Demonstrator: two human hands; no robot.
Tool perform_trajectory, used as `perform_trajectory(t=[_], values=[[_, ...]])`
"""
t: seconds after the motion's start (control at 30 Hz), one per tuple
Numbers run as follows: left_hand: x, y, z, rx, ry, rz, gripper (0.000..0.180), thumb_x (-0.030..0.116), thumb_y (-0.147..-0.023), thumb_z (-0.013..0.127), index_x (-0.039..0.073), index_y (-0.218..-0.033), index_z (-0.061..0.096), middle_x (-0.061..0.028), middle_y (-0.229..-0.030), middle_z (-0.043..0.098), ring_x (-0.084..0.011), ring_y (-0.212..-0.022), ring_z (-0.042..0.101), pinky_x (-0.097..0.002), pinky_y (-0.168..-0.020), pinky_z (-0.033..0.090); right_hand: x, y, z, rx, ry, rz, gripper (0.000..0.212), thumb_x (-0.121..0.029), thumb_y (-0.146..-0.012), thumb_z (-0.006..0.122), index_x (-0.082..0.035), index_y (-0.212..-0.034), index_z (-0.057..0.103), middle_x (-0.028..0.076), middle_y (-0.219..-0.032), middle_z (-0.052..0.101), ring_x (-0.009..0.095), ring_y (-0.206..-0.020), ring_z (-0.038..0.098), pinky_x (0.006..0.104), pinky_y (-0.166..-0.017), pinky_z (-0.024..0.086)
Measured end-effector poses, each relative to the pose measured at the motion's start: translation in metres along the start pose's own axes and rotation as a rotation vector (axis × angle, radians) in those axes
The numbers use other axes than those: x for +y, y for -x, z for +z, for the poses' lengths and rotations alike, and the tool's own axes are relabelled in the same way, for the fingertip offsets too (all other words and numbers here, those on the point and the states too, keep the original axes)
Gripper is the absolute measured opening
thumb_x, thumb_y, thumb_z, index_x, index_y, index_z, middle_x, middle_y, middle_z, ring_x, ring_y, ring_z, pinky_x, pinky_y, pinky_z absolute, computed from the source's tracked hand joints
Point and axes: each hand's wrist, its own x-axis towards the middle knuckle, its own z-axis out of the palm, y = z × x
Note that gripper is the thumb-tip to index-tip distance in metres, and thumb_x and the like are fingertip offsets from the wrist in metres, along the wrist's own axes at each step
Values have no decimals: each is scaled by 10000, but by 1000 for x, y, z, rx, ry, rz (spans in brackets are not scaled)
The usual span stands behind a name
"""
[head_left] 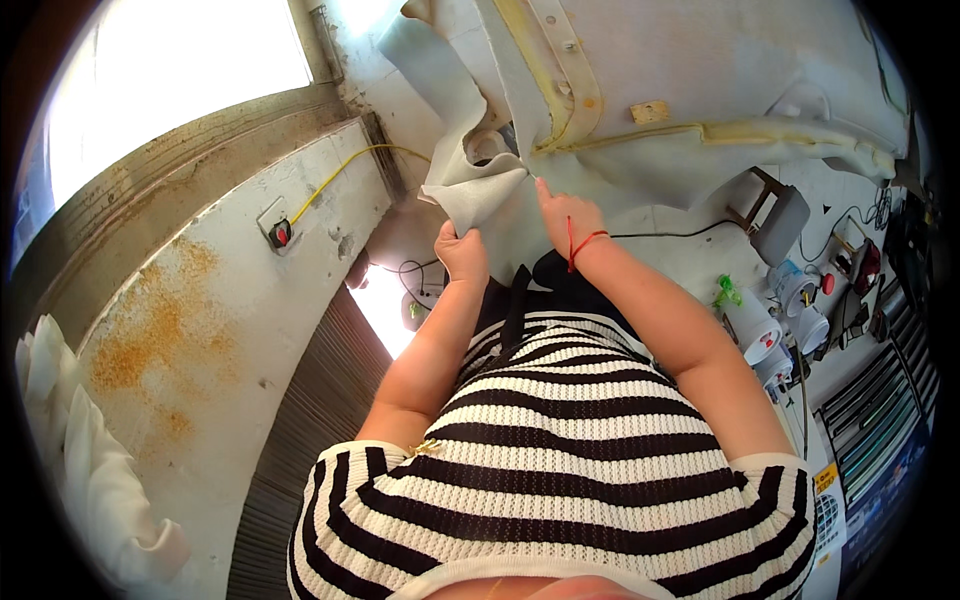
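Black-and-white striped shirt (560, 450) fills the bottom middle of the frame, closest to the camera, with a bare forearm reaching up on either side. Near the upper middle, the left hand (463, 255) is closed on the lower end of a pale grey strip of material (478, 198), which twists and runs up toward the top of the frame. Just right of it, the right hand (568, 218) points its index finger at the strip's right corner; whether it grips anything I cannot tell. Red string (590, 240) circles that wrist. Large pale sheet (700, 70) with yellowish seams spreads over the upper right. At left, a yellow cord (335, 175) runs from a wall socket (279, 228) below a bright window (170, 90). White containers (752, 325) stand at right.
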Motion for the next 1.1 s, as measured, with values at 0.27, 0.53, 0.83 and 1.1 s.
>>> perform_trajectory(t=[0.27, 0.53, 0.83, 1.1], values=[[-22, -18, 38, -184, 770, -264, 421, 86, -772, 399, 22, -1188, 407, -172, -1147, 471, -287, -1035, 488, -408, -890, 404, 21, -15, 14, 62, -83, -142, 386, -90, -840, 347, 34, -1205, 326, 199, -786, 595, 343, -699, 590, 411, -604, 474], [-11, -22, 46, -315, 693, -439, 389, 259, -855, 487, 12, -1150, 436, -122, -1110, 517, -276, -983, 521, -393, -844, 435, 31, -22, 15, 42, -35, -205, 400, -57, -821, 354, 47, -1207, 333, 199, -757, 597, 343, -689, 592, 416, -598, 473], [-36, 2, 51, 167, 476, -59, 346, 111, -857, 474, 7, -1180, 403, -106, -1139, 484, -249, -1016, 486, -391, -867, 407, 14, -24, 22, 229, -93, -192, 497, -21, -719, 418, -46, -1215, 411, 170, -733, 587, 335, -668, 582, 413, -609, 463], [-29, 5, 43, 172, 550, -82, 317, 83, -846, 479, 2, -1149, 434, -93, -1123, 502, -215, -990, 502, -347, -830, 427, 6, -14, 22, 300, -33, -189, 481, -28, -718, 446, -61, -1198, 437, 139, -712, 579, 317, -618, 579, 397, -563, 462]])
